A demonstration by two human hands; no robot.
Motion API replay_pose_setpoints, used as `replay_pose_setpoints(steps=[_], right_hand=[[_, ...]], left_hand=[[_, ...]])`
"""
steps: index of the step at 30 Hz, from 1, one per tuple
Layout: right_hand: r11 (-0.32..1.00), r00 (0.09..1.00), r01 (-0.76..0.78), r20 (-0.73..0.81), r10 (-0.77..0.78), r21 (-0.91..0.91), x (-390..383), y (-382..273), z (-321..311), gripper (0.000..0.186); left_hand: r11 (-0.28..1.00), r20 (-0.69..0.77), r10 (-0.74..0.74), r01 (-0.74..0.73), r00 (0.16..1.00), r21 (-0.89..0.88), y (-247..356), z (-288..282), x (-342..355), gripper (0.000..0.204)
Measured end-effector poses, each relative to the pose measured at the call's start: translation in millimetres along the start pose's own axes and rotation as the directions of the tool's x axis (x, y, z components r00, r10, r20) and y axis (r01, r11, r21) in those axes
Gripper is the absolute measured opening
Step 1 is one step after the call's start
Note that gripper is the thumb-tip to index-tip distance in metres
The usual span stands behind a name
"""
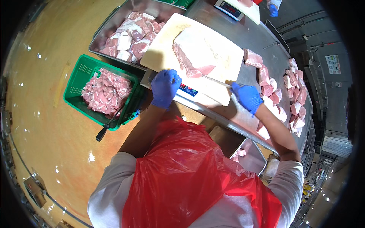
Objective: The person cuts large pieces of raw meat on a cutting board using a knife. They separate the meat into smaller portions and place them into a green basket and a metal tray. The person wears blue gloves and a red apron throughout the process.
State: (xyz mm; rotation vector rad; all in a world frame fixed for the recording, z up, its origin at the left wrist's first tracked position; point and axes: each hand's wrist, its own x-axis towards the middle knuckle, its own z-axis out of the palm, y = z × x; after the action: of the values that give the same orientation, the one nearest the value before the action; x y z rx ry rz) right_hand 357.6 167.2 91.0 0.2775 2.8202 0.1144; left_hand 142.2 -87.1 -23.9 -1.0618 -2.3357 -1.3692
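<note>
A large slab of raw meat with a white fat cap (195,49) lies on the white cutting board (163,49). My right hand (246,98), in a blue glove, is closed around a knife (216,80) at the board's right edge. The knife's blade points left, its tip by the slab's near red end. My left hand (165,88), also gloved in blue, is curled closed by the board's near left edge, apart from the slab. Whatever it may hold is hidden by the fingers. Under the board's near edge shows a blue scale panel (188,90).
Left of the board stands a metal tub (99,38) of meat chunks. Below it, a green basket (72,91) holds small trimmings, with a dark-handled tool (102,133) at its rim. Meat pieces (264,76) line the steel table's right. Another scale (230,9) stands farther back, near another person's gloved hand (273,10).
</note>
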Motion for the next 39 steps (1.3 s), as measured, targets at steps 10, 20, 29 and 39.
replay_pose_setpoints(steps=[10,20,29,39], right_hand=[[0.934,0.902,-0.039,-0.391,0.185,0.354,53.2,-65.2,-35.5,0.023],[0.983,0.972,0.016,-0.232,0.028,0.183,59.5,-76.8,-6.1,0.023],[0.996,0.994,-0.022,-0.100,0.030,0.084,-25.4,51.1,-16.9,0.016],[0.309,0.823,-0.051,-0.135,0.552,0.950,100.8,15.6,36.7,0.038]], left_hand=[[0.996,0.147,0.054,-0.044,0.988,-0.071,45.6,17.2,15.6,0.013],[0.976,0.078,0.157,-0.143,0.984,-0.166,11.8,12.7,-2.1,0.011],[0.960,-0.237,-0.276,0.257,0.931,-0.110,-53.6,-66.7,-26.7,0.011],[0.984,-0.041,0.159,-0.154,0.986,0.094,-72.0,-83.0,47.0,0.048]])
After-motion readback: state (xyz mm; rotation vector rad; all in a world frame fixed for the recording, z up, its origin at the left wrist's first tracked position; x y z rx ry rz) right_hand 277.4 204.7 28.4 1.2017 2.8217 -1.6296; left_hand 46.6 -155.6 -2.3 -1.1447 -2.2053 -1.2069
